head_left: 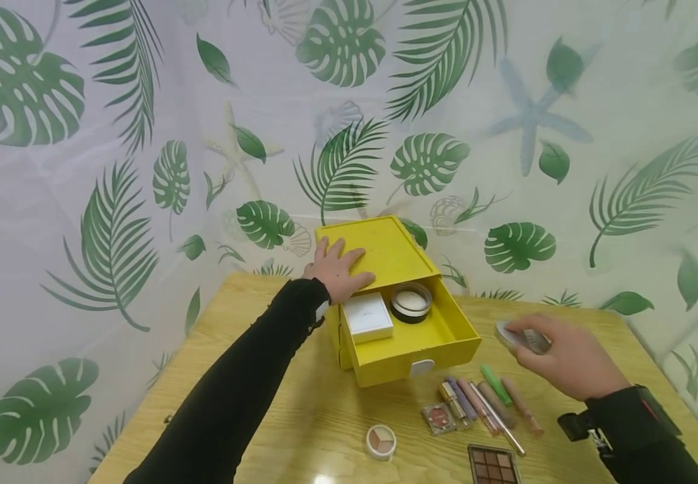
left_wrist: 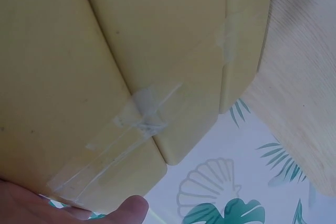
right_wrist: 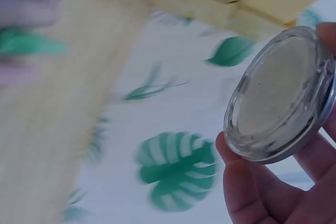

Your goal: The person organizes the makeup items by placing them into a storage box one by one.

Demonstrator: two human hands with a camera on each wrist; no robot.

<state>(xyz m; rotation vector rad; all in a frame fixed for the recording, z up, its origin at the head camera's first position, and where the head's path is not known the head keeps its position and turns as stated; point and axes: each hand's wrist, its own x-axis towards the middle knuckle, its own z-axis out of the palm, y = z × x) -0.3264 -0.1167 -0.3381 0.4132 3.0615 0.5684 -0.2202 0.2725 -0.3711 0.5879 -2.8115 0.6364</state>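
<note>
My left hand [head_left: 338, 270] rests with spread fingers on top of a yellow box [head_left: 385, 245], whose drawer [head_left: 433, 343] is pulled out toward me. In the drawer lie a white box [head_left: 368, 317] at the left and a round powder jar with a dark base [head_left: 411, 302] behind it to the right. Off the drawer's right side, my right hand [head_left: 572, 356] grips a round, clear-rimmed compact [head_left: 508, 334] by its edge. The right wrist view shows this compact [right_wrist: 275, 90] held between thumb and fingers. Clear tape crosses the yellow box's side [left_wrist: 131, 124] in the left wrist view.
On the wooden table [head_left: 288, 417], several slim makeup tubes [head_left: 488, 403] lie before the drawer. Near them are a small square blush case [head_left: 439, 419], a round three-colour pan [head_left: 381, 441] and a brown eyeshadow palette [head_left: 494, 465]. A leaf-patterned sheet [head_left: 349, 134] hangs behind.
</note>
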